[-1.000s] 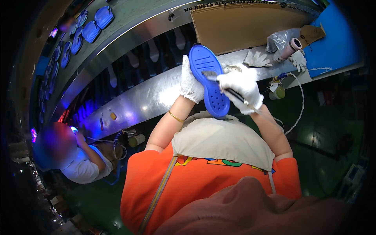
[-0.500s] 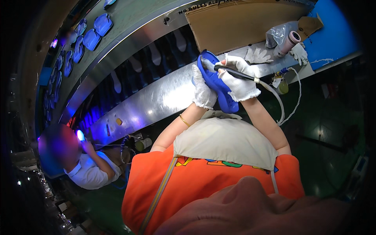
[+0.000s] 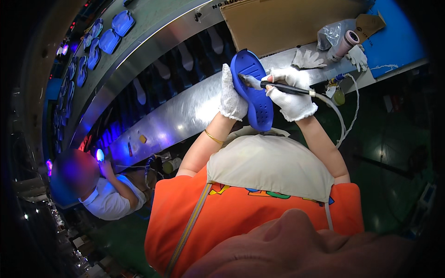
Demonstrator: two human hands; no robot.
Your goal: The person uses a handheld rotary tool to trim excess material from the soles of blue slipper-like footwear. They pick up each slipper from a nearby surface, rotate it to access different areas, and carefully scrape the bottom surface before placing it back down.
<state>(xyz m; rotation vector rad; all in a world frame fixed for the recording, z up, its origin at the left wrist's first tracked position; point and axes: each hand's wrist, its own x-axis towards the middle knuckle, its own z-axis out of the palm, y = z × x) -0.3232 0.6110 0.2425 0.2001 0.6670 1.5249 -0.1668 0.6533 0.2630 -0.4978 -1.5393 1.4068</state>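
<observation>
Gloved in white, my left hand (image 3: 232, 98) grips the left edge of a blue shoe sole (image 3: 260, 107), its fingers partly hidden behind it. The sole is held up almost lengthwise, with its ribbed and holed face toward me. In my right hand (image 3: 294, 102), also gloved, is a black-handled brush (image 3: 288, 88) with a pale hose (image 3: 336, 110) running from its rear end. The brush's bristles (image 3: 250, 82) lie against the sole's face near its left rim, in the upper half.
A metal ledge (image 3: 185, 110) runs beneath my hands. Behind stands a cardboard box (image 3: 287, 28); at right are a loose glove (image 3: 309, 59), a plastic bag (image 3: 331, 34) and a pink bottle (image 3: 346, 44). Blue soles (image 3: 110, 41) lie on a conveyor, far left. A co-worker (image 3: 111, 199) sits at left.
The sole has turned, showing more of its face, and its upper end has risen. The bristles now touch lower on it. My right hand has shifted slightly right.
</observation>
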